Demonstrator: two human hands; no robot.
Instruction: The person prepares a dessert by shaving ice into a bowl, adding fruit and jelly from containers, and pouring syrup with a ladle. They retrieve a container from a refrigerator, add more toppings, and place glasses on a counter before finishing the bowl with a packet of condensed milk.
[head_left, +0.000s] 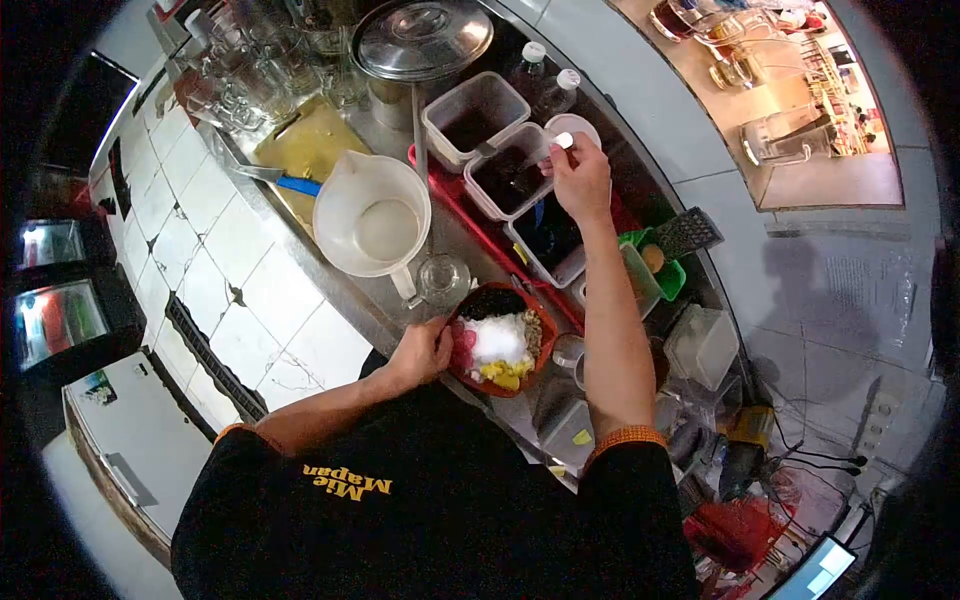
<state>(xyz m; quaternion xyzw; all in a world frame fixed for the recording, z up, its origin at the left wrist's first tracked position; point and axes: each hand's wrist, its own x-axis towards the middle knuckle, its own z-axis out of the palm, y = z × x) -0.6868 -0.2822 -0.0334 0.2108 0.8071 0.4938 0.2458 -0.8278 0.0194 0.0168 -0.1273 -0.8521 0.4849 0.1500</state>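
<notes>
My left hand (420,352) grips the near-left rim of an orange-red bowl (541,362). In the bowl lie a white heap (497,340), yellow pieces (507,375), pink bits, brown crumbly food and something dark. My right hand (582,180) is closed above a clear plastic tub (505,180) with dark contents. A small white end (563,141) shows at its fingertips; I cannot make out the rest of what it holds. Just left of the bowl stands a glass mug (442,280), beside a large translucent measuring jug (370,215).
Another tub (476,115) and a dark-filled container (550,235) flank the middle one on a red tray (450,200). A blue-handled knife (298,185) lies by a yellow board (310,145). Glass mugs (265,80), a lidded pot (422,40), bottles (560,92) and a grater (685,235) stand around.
</notes>
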